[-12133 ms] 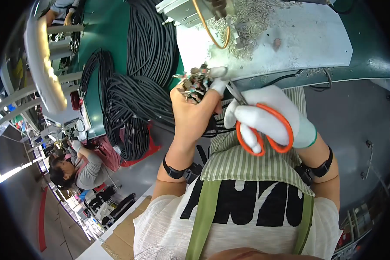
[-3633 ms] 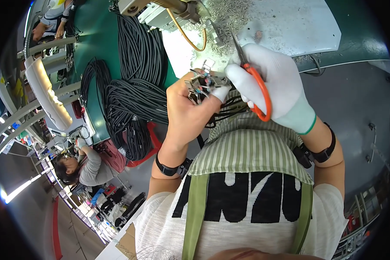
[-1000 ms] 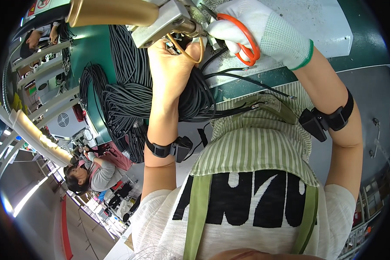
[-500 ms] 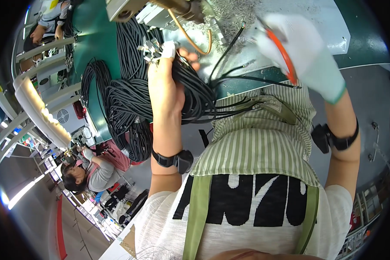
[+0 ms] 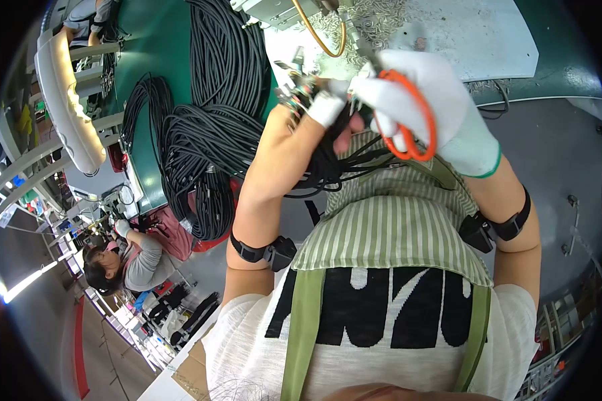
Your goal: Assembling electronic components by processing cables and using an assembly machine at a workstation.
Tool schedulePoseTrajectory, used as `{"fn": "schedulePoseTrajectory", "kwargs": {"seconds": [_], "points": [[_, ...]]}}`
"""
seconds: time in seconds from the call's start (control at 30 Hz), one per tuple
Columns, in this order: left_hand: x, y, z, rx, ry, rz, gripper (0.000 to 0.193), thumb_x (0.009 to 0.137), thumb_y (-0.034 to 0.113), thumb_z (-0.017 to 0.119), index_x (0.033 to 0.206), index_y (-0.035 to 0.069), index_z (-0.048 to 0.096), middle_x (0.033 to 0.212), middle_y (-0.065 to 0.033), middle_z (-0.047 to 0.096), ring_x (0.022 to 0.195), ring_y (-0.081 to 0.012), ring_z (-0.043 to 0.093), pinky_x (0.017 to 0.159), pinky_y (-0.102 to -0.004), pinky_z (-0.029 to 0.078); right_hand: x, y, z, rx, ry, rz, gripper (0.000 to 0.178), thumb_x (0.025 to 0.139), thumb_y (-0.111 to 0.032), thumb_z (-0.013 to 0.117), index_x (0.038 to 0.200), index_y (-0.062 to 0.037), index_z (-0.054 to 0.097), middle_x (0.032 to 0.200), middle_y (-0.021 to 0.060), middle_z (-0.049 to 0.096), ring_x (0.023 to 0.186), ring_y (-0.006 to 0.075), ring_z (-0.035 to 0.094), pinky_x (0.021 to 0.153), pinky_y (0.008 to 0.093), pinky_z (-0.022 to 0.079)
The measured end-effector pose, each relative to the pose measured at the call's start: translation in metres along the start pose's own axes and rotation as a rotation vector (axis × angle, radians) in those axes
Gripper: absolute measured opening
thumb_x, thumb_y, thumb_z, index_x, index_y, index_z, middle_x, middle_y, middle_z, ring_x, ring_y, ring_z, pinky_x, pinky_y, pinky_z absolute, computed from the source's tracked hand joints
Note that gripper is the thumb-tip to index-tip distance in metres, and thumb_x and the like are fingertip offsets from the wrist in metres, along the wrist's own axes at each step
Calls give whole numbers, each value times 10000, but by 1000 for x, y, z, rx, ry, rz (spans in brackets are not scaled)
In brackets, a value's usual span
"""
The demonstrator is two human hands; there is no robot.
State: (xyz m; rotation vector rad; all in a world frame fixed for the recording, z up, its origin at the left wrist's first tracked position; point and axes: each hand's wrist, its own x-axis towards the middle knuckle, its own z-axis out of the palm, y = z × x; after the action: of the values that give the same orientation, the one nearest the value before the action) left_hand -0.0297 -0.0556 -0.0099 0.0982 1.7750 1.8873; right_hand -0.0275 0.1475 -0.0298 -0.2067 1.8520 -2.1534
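Observation:
My left hand [image 5: 284,150], bare with a white cover on the thumb, is closed round a bundle of black cables [image 5: 326,164]. Their stripped ends and metal connectors [image 5: 299,90] stick up past the fingers, partly blurred. In a white glove, my right hand [image 5: 441,100] grips scissors [image 5: 431,123] with red-orange looped handles. The scissors' dark metal end points up and away from me. The right fingertips come close to the left thumb at the cable ends; whether they also pinch a cable cannot be made out.
Thick coils of black cable [image 5: 211,134] lie on the green table [image 5: 137,60] to the left. A machine with an orange-brown hose [image 5: 314,33] stands ahead, by many small metal pieces [image 5: 374,20] on a white sheet [image 5: 495,40]. A lamp [image 5: 70,100] and a co-worker [image 5: 137,260] are at left.
My right hand has come left and down to the cable ends, and the scissors have turned. My left hand has moved right with the bundle, whose loose cables are drawn in closer.

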Motion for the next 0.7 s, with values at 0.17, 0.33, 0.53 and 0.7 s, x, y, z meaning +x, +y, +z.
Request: {"fn": "schedulePoseTrajectory", "kwargs": {"seconds": [0.17, 0.33, 0.53, 0.7], "points": [[-6, 3, 24, 316, 66, 106, 202, 847, -3, 616, 1045, -7, 576, 804, 4, 611, 718, -51, 533, 646, -206, 441, -14, -11, -9, 163, -6, 207, 287, 898, -246, 595, 726, -16, 574, 555, 9, 556, 428, 63, 498, 403, 213, 383], [0, 4, 41, 336, 222, 161, 208, 804, -34, 642, 1007, -23, 598, 827, 13, 609, 735, -35, 525, 645, -200, 434, -27, -19, -5, 113, 85, 165, 183, 882, -189, 619, 854, -8, 625, 598, 38, 589, 493, 73, 532, 461, 226, 414], [3, -3, 42, 221, 285, 235, 193, 793, -53, 622, 986, -45, 618, 834, 24, 602, 733, -35, 530, 645, -194, 434, -39, -4, -8, -894, 380, -454, 177, 787, -130, 671, 955, -77, 655, 742, 50, 605, 653, 158, 595, 558, 268, 453], [3, -2, 46, 226, 273, 227, 172, 796, -54, 618, 968, -52, 622, 844, 12, 603, 737, -34, 534, 654, -191, 437, -42, 4, -10, -1273, 322, -447, 248, 720, -116, 699, 964, -108, 658, 815, 40, 597, 731, 228, 591, 586, 312, 454]]}}
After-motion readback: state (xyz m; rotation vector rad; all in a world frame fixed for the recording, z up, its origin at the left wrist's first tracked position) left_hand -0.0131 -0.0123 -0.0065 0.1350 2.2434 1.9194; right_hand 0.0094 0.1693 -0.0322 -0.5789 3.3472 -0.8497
